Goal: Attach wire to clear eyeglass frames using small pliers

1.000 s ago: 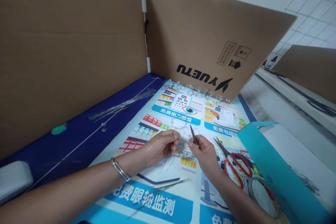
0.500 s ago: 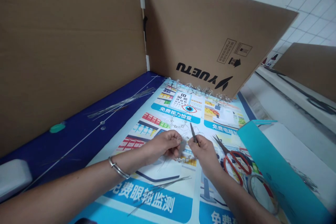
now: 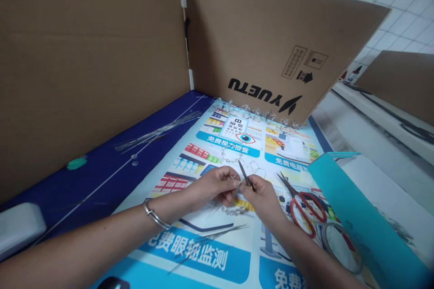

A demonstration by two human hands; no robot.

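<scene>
My left hand (image 3: 222,185) is closed in a pinch on a strand of clear beads (image 3: 233,210), part of which hangs below the fingers. Wrapped in my right hand (image 3: 259,192) is a slim dark pointed tool (image 3: 243,171), its tip angled up and left; the fingers hide its lower part, so its exact kind does not show. Both hands' fingertips meet, or nearly so, at the strand. Another run of clear beads (image 3: 230,159) and thin wire loops (image 3: 256,168) lie just beyond the hands. Red-handled scissors (image 3: 307,212) rest to the right of my right hand.
Thin wires lie in a bundle (image 3: 159,132) on the blue cloth and in another bundle (image 3: 213,237) on the printed sheet. Beaded pieces (image 3: 257,114) line the foot of the cardboard wall (image 3: 217,45). A roll of tape (image 3: 341,246) and a teal folder (image 3: 356,216) are at right.
My right hand has moved left and slightly down towards my left hand, bringing the pointed tool with it. The fingertips are now together, where a small gap was before.
</scene>
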